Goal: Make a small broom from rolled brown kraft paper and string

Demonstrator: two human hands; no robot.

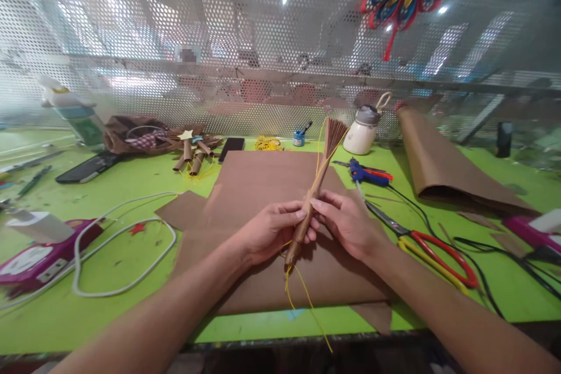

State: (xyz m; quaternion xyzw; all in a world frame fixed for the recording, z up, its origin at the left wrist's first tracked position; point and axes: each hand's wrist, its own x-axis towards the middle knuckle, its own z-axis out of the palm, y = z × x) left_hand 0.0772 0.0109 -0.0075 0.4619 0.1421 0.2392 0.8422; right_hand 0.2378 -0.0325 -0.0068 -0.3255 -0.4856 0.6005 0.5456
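Both my hands hold a small brown paper broom [316,181] above a brown paper sheet [263,187] on the green table. My left hand [272,231] wraps its fingers round the rolled handle from the left. My right hand [346,222] pinches the same handle from the right, a little higher. The fringed brush end fans out away from me. Thin yellow strings [302,298] hang from the handle's lower end, and another runs up along the roll.
Red-and-yellow scissors [427,245] and a blue glue gun [366,173] lie to the right, with black cables. A rolled brown paper [442,163] lies farther right. A white cable [123,245] and a pink device [39,254] sit left. Finished paper rolls [193,155], phones and a white jug [363,128] stand at the back.
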